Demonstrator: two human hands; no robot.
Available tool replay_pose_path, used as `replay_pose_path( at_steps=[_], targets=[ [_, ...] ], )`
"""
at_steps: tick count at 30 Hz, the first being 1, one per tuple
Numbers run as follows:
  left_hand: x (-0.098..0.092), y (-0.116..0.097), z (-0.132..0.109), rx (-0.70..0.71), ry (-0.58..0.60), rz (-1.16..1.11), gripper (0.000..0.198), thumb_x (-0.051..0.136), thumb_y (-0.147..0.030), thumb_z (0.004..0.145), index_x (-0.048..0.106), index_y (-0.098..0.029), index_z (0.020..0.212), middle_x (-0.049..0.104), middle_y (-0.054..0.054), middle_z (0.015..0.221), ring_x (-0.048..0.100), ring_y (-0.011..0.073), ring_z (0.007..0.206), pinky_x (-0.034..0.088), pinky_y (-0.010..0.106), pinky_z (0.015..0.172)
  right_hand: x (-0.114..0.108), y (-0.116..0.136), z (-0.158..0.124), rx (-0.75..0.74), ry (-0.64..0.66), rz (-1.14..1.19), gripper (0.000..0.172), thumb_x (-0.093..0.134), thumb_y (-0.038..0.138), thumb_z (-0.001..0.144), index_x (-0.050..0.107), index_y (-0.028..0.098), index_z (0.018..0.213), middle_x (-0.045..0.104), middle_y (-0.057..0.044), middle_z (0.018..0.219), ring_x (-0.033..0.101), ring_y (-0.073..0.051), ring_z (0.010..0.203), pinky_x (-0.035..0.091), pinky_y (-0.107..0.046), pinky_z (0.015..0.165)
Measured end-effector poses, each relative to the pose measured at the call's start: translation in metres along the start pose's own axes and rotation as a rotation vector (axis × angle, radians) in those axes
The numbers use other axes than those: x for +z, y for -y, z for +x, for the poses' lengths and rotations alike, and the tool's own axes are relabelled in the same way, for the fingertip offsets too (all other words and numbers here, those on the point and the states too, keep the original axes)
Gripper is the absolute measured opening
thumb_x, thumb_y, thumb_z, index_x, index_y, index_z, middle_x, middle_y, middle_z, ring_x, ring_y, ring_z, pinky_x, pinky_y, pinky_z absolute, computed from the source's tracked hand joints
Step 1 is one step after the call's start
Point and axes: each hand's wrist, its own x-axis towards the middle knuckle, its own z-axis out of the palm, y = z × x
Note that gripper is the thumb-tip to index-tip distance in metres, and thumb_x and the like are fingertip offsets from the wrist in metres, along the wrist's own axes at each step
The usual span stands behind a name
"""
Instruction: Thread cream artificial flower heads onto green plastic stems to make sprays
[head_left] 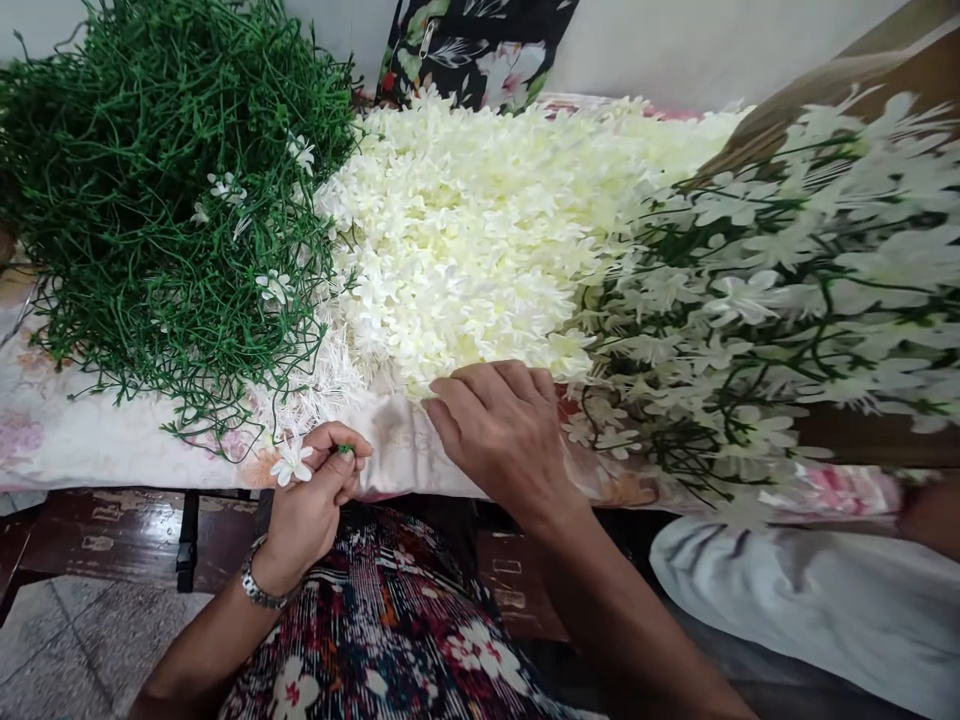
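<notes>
My left hand (pixel 319 490), with a metal watch on its wrist, is closed on an artificial flower stem. A white blossom (pixel 291 461) of that stem sticks out on the left of the fist, and a small green tip (pixel 345 449) shows at the thumb. My right hand (pixel 504 430) lies at the near edge of a heap of loose white petal pieces (pixel 465 230), fingers bent and drawn together. Whatever its fingertips may pinch is hidden. Left of the heap rises a tangled mound of green plastic stems (pixel 172 200), with a few white blossoms among them.
Finished-looking white flower sprays (pixel 750 300) are piled on the right beside brown wrapping. Thin white stamens (pixel 330 375) lie between the mounds. A black floral bag (pixel 480 50) stands at the back. A person's white-clothed leg (pixel 795 590) is at lower right, near the cloth-covered surface (pixel 112 440).
</notes>
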Motion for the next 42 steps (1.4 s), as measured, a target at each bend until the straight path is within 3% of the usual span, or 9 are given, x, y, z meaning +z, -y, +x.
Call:
replay_pose_path(
  at_steps=[4, 7, 12, 18, 21, 24, 32, 42],
  targets=[
    [0.003, -0.004, 0.0, -0.005, -0.015, -0.011, 0.011, 0.055, -0.025, 0.072, 0.054, -0.015, 0.072, 0.045, -0.002, 0.057, 0.031, 0.0041, 0.045, 0.021, 0.017, 0.041, 0.007, 0.002, -0.004, 0.015, -0.027, 0.023, 0.013, 0.048, 0.016, 0.076, 0.052, 0.019, 0.065, 0.054, -0.003, 0.063, 0.041, -0.016, 0.067, 0.028, -0.032, 0.062],
    [0.004, -0.001, -0.001, 0.067, -0.01, 0.056, 0.011, 0.058, -0.025, 0.071, 0.055, -0.016, 0.075, 0.042, -0.004, 0.054, 0.031, 0.0045, 0.045, 0.023, 0.018, 0.041, 0.006, 0.0, -0.007, 0.043, -0.094, 0.129, 0.008, 0.051, 0.018, 0.075, 0.051, 0.019, 0.067, 0.055, -0.003, 0.066, 0.043, -0.015, 0.067, 0.03, -0.031, 0.062],
    [0.009, 0.009, 0.007, 0.164, -0.045, 0.167, 0.011, 0.058, -0.023, 0.071, 0.056, -0.018, 0.08, 0.051, 0.0, 0.069, 0.037, 0.0048, 0.05, 0.029, 0.018, 0.043, 0.005, -0.004, -0.011, 0.091, -0.135, 0.349, 0.004, 0.05, 0.016, 0.076, 0.048, 0.019, 0.074, 0.057, -0.003, 0.069, 0.047, -0.014, 0.067, 0.034, -0.03, 0.065],
    [0.024, 0.006, 0.023, 0.302, -0.034, 0.44, 0.024, 0.056, -0.017, 0.071, 0.057, -0.018, 0.095, 0.055, 0.002, 0.08, 0.049, 0.0099, 0.065, 0.041, 0.022, 0.056, 0.003, -0.004, -0.013, 0.002, -0.102, 0.414, 0.006, 0.05, 0.013, 0.075, 0.047, 0.018, 0.075, 0.058, -0.002, 0.07, 0.048, -0.013, 0.067, 0.034, -0.03, 0.066],
    [0.03, 0.004, 0.027, 0.411, 0.006, 0.572, 0.02, 0.057, -0.011, 0.069, 0.06, -0.016, 0.088, 0.056, 0.002, 0.078, 0.052, 0.0112, 0.07, 0.043, 0.025, 0.065, 0.003, -0.002, -0.013, -0.043, -0.103, 0.469, 0.006, 0.05, 0.013, 0.076, 0.047, 0.018, 0.077, 0.059, -0.002, 0.071, 0.049, -0.013, 0.068, 0.034, -0.029, 0.066],
    [0.033, 0.005, 0.028, 0.464, -0.02, 0.579, 0.007, 0.055, -0.01, 0.069, 0.06, -0.015, 0.072, 0.055, 0.001, 0.071, 0.052, 0.01, 0.068, 0.043, 0.024, 0.064, 0.006, 0.002, -0.012, -0.054, -0.112, 0.539, 0.005, 0.05, 0.013, 0.076, 0.048, 0.018, 0.077, 0.059, -0.002, 0.07, 0.049, -0.013, 0.068, 0.034, -0.03, 0.066],
    [0.028, 0.003, 0.022, 0.346, -0.177, 0.426, 0.004, 0.057, -0.018, 0.068, 0.058, -0.015, 0.066, 0.055, -0.003, 0.057, 0.047, 0.0068, 0.05, 0.04, 0.019, 0.046, 0.008, 0.01, -0.013, -0.01, -0.072, 0.557, 0.016, 0.051, 0.02, 0.076, 0.051, 0.016, 0.091, 0.058, -0.004, 0.074, 0.049, -0.016, 0.072, 0.035, -0.031, 0.065],
    [0.015, 0.008, 0.015, 0.273, -0.234, 0.339, 0.012, 0.059, -0.027, 0.069, 0.056, -0.015, 0.067, 0.05, -0.003, 0.055, 0.041, 0.0053, 0.046, 0.032, 0.018, 0.041, 0.006, 0.014, -0.009, -0.038, -0.05, 0.441, 0.011, 0.051, 0.013, 0.073, 0.054, 0.015, 0.083, 0.057, -0.002, 0.067, 0.048, -0.014, 0.066, 0.033, -0.03, 0.062]
  ],
)
